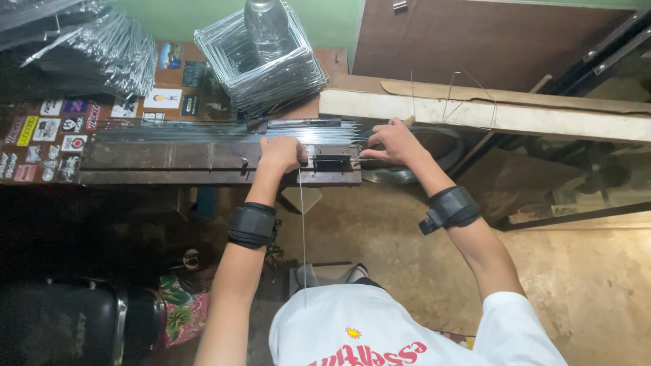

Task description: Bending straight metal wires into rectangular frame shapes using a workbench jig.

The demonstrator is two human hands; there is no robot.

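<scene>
Steel wire (302,224) runs straight toward the body from the left hand (281,154), whose grip pinches its top end at the jig (332,161), while the right hand (392,142) pinches beside it.

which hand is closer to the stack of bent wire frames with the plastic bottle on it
Left. The left hand rests on the workbench jig almost straight below the stack of wire frames. The right hand is farther off to the stack's right.
</scene>
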